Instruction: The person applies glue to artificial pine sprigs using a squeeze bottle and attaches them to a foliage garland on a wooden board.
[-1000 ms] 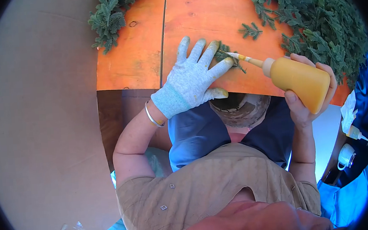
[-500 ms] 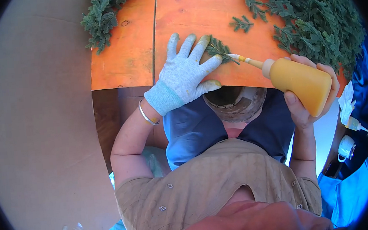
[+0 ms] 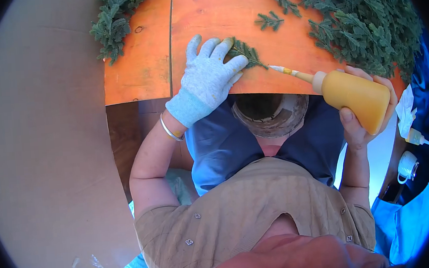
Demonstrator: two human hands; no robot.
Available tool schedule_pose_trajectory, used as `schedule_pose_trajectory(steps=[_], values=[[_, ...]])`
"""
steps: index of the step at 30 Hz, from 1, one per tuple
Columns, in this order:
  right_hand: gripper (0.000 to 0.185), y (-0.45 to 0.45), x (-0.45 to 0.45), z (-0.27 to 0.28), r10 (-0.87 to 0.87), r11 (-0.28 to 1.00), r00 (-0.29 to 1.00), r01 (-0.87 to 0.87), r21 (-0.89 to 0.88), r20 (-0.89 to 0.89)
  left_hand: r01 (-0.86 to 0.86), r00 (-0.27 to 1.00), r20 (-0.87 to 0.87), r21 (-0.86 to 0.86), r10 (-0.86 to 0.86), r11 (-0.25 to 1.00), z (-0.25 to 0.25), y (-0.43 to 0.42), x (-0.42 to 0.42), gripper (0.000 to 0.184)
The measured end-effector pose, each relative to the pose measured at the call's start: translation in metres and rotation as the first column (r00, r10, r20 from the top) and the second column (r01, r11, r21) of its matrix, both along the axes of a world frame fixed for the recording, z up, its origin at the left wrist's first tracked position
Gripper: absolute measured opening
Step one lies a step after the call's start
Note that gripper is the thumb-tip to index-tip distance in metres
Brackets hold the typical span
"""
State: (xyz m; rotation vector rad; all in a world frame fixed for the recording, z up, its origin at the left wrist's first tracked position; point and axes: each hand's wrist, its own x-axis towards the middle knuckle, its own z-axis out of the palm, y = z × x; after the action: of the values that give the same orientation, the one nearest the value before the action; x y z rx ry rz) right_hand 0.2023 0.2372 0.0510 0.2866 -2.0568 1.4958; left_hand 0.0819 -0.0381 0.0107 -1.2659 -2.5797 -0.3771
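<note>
My left hand, in a pale grey glove with a light teal cuff, holds a green needle-leaf sprig between its fingertips over the orange board. The sprig's bare stem end points right. In my ungloved right hand is a squeeze bottle with yellowish-orange contents, tilted so that its long nozzle points left. The whitish nozzle tip is right beside the stem end; I cannot tell whether they touch.
A big heap of green sprigs covers the board's right side, with another bunch at upper left. One loose sprig lies between. A round container sits below the board's edge. A white cup and a small bottle are at right.
My left fingers have drawn closer together around the sprig, and its stem end shows more clearly. The nozzle tip is now at the stem's end instead of over the sprig. The view has shifted slightly.
</note>
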Motion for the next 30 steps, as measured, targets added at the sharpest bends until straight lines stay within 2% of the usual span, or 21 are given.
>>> schedule_pose_trajectory(steps=[3, 5, 6, 9, 10, 13, 16, 19, 21, 23, 25, 27, 29, 30], values=[[0.08, 0.002, 0.007, -0.001, -0.04, 0.998, 0.999, 0.04, -0.043, -0.001, 0.057, 0.998, 0.001, 0.082, -0.057, 0.995, -0.007, 0.003, -0.012, 0.023], [0.082, 0.005, 0.018, 0.004, -0.206, 0.977, 0.978, 0.204, 0.065, 0.024, 0.094, 0.996, -0.022, 0.131, -0.092, 0.987, -0.016, 0.003, -0.019, 0.022], [0.086, 0.007, 0.024, 0.007, -0.285, 0.953, 0.958, 0.28, 0.119, 0.027, 0.102, 0.994, -0.039, 0.12, -0.098, 0.987, -0.009, 0.004, -0.01, 0.022], [0.087, 0.032, 0.054, 0.006, -0.326, 0.943, 0.945, 0.325, 0.07, 0.006, 0.169, 0.984, -0.075, 0.134, -0.161, 0.976, 0.02, 0.008, 0.051, 0.026], [0.084, 0.042, 0.064, 0.0, -0.275, 0.959, 0.961, 0.271, -0.08, -0.036, 0.199, 0.98, -0.003, 0.005, -0.199, 0.98, 0.022, 0.011, 0.07, 0.027], [0.082, 0.055, 0.082, -0.003, -0.341, 0.939, 0.94, 0.34, -0.041, -0.007, 0.211, 0.969, 0.158, -0.122, -0.191, 0.97, -0.011, 0.027, 0.098, 0.028], [0.083, 0.059, 0.087, -0.009, -0.412, 0.911, 0.911, 0.412, -0.003, 0.023, 0.243, 0.964, 0.131, -0.087, -0.231, 0.966, -0.001, 0.039, 0.085, 0.029], [0.081, 0.062, 0.089, -0.014, -0.408, 0.913, 0.913, 0.408, -0.032, -0.011, 0.076, 0.995, -0.074, 0.074, -0.071, 0.994, 0.015, 0.057, 0.033, 0.026], [0.082, 0.064, 0.088, -0.016, -0.41, 0.912, 0.912, 0.408, -0.047, -0.022, 0.028, 0.982, -0.189, 0.285, 0.027, 0.958, 0.015, 0.081, -0.009, 0.023], [0.082, 0.063, 0.088, -0.018, -0.409, 0.911, 0.912, 0.407, -0.068, -0.023, 0.029, 0.991, -0.131, 0.224, 0.001, 0.974, -0.009, 0.087, -0.05, 0.022], [0.082, 0.065, 0.087, -0.017, -0.398, 0.915, 0.917, 0.394, -0.088, -0.025, 0.054, 0.997, -0.068, 0.203, -0.041, 0.978, -0.006, 0.085, -0.051, 0.02], [0.081, 0.068, 0.087, -0.015, -0.413, 0.909, 0.91, 0.41, -0.075, -0.039, 0.096, 0.995, -0.006, 0.218, -0.097, 0.971, 0.002, 0.071, -0.021, 0.017], [0.083, 0.074, 0.09, -0.02, -0.431, 0.9, 0.901, 0.424, -0.104, -0.051, 0.121, 0.993, -0.01, 0.069, -0.121, 0.99, 0.028, 0.048, 0.03, 0.019], [0.084, 0.078, 0.09, -0.028, -0.419, 0.901, 0.907, 0.408, -0.146, -0.051, 0.115, 0.992, 0.046, 0.07, -0.119, 0.991, 0.042, 0.033, 0.053, 0.016]])
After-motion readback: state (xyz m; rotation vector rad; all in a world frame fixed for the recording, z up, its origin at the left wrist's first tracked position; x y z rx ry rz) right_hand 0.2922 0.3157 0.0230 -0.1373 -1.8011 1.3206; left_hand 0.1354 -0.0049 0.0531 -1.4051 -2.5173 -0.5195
